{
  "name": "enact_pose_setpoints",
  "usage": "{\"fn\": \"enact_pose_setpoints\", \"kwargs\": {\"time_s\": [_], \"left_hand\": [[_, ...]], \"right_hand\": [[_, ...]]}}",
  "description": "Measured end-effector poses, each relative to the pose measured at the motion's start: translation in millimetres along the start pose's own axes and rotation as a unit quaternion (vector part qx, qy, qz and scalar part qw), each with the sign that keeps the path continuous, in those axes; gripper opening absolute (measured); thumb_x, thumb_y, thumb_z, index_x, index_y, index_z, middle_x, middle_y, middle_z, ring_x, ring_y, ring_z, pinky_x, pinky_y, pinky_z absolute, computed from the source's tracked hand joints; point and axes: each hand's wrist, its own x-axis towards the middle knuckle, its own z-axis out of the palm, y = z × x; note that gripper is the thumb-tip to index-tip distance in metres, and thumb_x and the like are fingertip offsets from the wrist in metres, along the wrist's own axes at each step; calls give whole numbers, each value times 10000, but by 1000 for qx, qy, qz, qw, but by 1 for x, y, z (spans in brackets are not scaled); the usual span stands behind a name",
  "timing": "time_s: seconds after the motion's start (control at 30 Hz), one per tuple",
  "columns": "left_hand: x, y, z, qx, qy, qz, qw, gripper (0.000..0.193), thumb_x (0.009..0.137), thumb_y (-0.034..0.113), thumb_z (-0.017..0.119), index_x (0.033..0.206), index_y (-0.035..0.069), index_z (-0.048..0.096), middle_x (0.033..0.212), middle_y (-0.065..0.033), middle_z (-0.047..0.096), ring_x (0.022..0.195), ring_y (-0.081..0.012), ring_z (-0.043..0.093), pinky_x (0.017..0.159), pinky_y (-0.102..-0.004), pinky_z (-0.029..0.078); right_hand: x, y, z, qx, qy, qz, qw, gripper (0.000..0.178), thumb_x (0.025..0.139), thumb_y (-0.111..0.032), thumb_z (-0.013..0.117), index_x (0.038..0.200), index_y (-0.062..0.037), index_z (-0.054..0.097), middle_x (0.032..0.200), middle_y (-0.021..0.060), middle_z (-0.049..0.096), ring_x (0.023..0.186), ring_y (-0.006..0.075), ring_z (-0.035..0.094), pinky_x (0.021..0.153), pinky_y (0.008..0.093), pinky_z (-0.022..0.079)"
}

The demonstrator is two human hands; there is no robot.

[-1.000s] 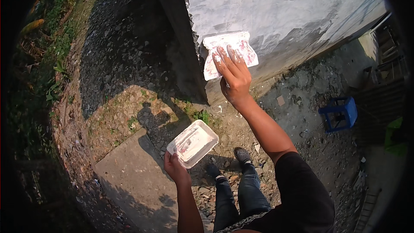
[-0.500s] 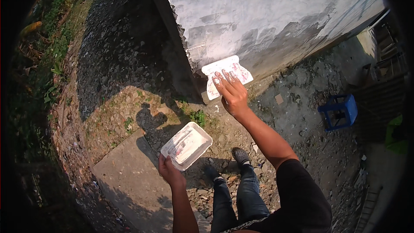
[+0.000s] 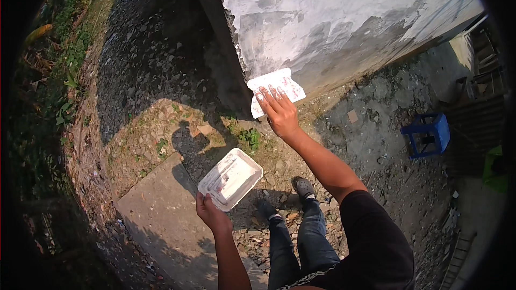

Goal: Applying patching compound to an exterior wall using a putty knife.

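Observation:
My right hand (image 3: 280, 111) grips a white flat spreader (image 3: 285, 81) with reddish smears, its fingers splayed over the face and spotted with white paste. The spreader is at the lower corner of a plastered wall (image 3: 328, 5), which carries uneven white coating over grey patches; whether its edge touches the wall I cannot tell. Lower and to the left, my left hand (image 3: 213, 214) holds a shallow white rectangular tray (image 3: 252, 185) by its near left corner. White paste lies in the tray, streaked with dark marks. The left thumb and fingers are closed round the rim.
A blue plastic stool (image 3: 430, 133) stands to the right on rough ground. Below the left hand lies a concrete slab (image 3: 156, 204). Small green weeds (image 3: 249, 138) grow near the wall's corner, and plants (image 3: 70, 37) line the far left. A ladder-like frame (image 3: 459, 260) lies lower right.
The spreader and my right hand have moved slightly left, toward the wall's corner edge. The wall's corner and stool sit farther right in view. The tray is still held in my left hand.

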Motion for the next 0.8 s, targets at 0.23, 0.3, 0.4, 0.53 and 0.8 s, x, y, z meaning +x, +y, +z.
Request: {"fn": "enact_pose_setpoints", "kwargs": {"time_s": [0.23,0.3,0.4,0.53,0.8], "left_hand": [[-7,-4,-16,19,14,-4,1000,411,1018,124,397,1393,-32,462,1324,-175,586,1192,-275,604,1011,-409,479],[-9,-7,-14,16,24,-7,1000,412,1018,125,396,1393,-33,463,1324,-174,586,1191,-275,604,1011,-406,478],[-14,-12,-7,8,29,-16,999,411,1017,124,397,1389,-35,466,1320,-172,588,1188,-272,606,1011,-401,478],[-16,-12,-4,-5,0,-1,1000,402,1014,120,402,1376,-39,476,1303,-166,598,1174,-265,614,1006,-391,482],[-26,-20,-16,-25,37,4,999,342,1008,84,451,1309,-67,506,1226,-144,631,1069,-206,637,934,-342,503]], "right_hand": [[45,-10,-53,55,101,-16,993,520,709,99,593,1203,-30,692,1235,175,676,1200,368,624,1006,486,484],[58,-10,-44,63,110,-19,992,490,725,94,597,1189,-29,698,1261,176,664,1207,376,619,1014,489,479],[46,4,7,52,99,-24,993,447,759,72,615,1181,-47,702,1251,183,663,1178,382,632,1003,474,489],[2,18,39,24,49,-11,998,324,821,-53,647,1141,-17,684,1244,174,660,1147,353,635,989,472,493],[4,-2,-32,58,49,2,997,362,782,40,593,1114,-26,719,1244,182,671,1165,361,644,990,474,492]]}}
